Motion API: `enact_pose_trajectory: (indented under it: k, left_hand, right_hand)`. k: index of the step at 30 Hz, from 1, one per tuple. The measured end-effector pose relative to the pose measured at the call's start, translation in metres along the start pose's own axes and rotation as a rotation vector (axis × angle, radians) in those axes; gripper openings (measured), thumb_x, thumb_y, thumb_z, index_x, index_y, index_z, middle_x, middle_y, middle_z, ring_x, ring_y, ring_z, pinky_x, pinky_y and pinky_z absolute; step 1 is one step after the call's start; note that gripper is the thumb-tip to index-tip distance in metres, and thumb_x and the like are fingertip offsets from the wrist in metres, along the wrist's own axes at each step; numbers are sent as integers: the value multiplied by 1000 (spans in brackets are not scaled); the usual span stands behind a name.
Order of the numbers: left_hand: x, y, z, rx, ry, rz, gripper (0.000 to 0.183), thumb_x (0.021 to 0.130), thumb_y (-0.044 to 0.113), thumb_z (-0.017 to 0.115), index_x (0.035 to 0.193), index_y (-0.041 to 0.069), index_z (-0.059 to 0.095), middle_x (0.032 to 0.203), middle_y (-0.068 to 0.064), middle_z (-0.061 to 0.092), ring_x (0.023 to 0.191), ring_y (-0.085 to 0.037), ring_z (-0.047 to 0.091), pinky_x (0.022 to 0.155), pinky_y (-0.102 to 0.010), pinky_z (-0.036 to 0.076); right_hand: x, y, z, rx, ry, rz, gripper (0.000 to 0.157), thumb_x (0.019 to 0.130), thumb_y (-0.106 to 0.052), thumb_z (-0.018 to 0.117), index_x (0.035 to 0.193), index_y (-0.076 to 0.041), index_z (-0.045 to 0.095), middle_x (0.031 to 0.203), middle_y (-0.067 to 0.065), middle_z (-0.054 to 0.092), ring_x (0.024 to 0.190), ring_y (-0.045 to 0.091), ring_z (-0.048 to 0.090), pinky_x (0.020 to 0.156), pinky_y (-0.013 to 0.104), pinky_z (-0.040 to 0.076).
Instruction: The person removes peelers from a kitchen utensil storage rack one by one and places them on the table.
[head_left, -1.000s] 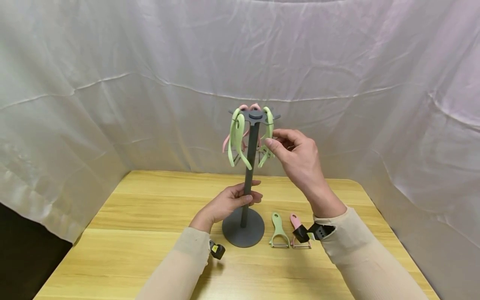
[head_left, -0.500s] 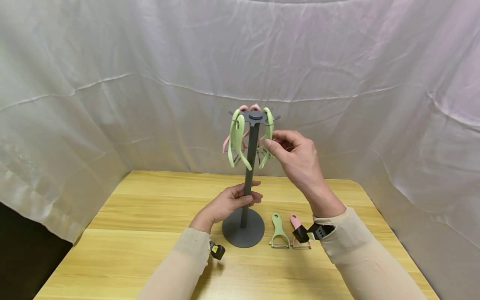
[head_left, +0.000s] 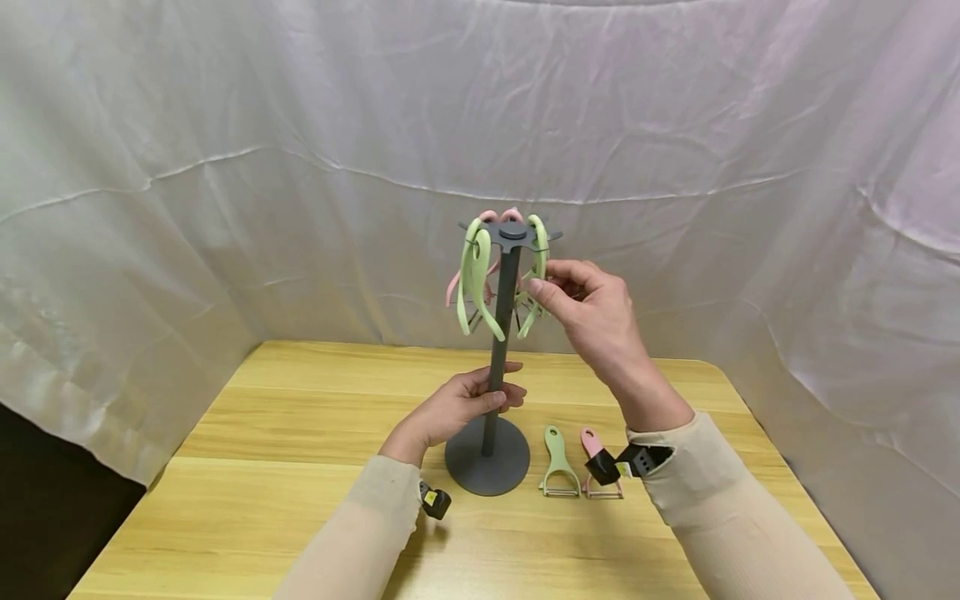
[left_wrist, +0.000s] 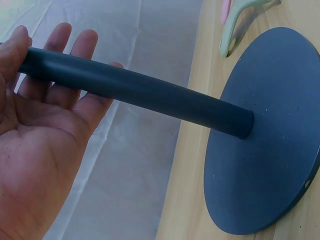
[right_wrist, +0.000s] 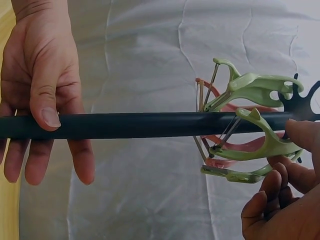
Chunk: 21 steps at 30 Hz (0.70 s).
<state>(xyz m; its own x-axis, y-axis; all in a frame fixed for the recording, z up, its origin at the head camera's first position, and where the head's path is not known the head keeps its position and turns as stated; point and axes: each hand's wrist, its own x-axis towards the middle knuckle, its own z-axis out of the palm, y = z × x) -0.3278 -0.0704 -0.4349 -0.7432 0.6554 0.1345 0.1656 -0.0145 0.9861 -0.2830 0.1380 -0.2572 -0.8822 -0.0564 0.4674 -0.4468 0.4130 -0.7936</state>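
Observation:
A dark grey stand [head_left: 497, 367] with a round base and a notched top stands upright on the table. My left hand [head_left: 448, 407] holds its post low down, thumb in front and fingers behind, as the left wrist view [left_wrist: 45, 135] confirms. Green Y-shaped peelers [head_left: 476, 275] and pink peelers [head_left: 452, 288] hang from the top by their handle holes. My right hand [head_left: 600, 312] pinches a green peeler [right_wrist: 272, 145] hanging on the right side, thumb on one face and fingertips on the other. The pink ones are partly hidden behind the post and green ones.
Right of the base, a green peeler [head_left: 555, 454] and a pink peeler [head_left: 590, 439] lie on the wooden table [head_left: 300, 500]. The right wrist's camera partly covers the pink one. A pale cloth [head_left: 337, 208] hangs behind and at both sides.

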Motion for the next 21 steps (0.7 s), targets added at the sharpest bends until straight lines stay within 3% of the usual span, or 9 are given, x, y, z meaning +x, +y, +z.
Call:
enact_pose_trajectory:
  k: [8, 15, 21]
  left_hand:
    - [-1, 1, 1, 16, 4, -5, 50, 110, 16, 57, 159, 22, 49, 141, -16, 68, 134, -27, 65, 114, -46, 50]
    - [0, 1, 2, 15, 2, 2, 50, 110, 16, 57, 159, 21, 49, 143, -24, 64, 134, -28, 65, 113, -47, 50]
    - [1, 0, 2, 16, 5, 2, 49, 110, 16, 57, 158, 21, 49, 142, -23, 65, 133, -28, 65, 113, -47, 50]
  right_hand:
    - [0, 2, -1, 63, -1, 0, 34, 97, -30, 79, 121, -5, 77, 96, 1, 68, 86, 17, 62, 72, 23, 51]
    - [-1, 1, -2, 93, 17, -4, 33, 98, -28, 79, 120, -3, 76, 97, -2, 70, 88, 15, 64, 73, 22, 53]
    - [-1, 1, -4, 109, 37, -11, 32, 98, -27, 79, 119, -3, 77, 93, -4, 71, 86, 14, 65, 72, 21, 53]
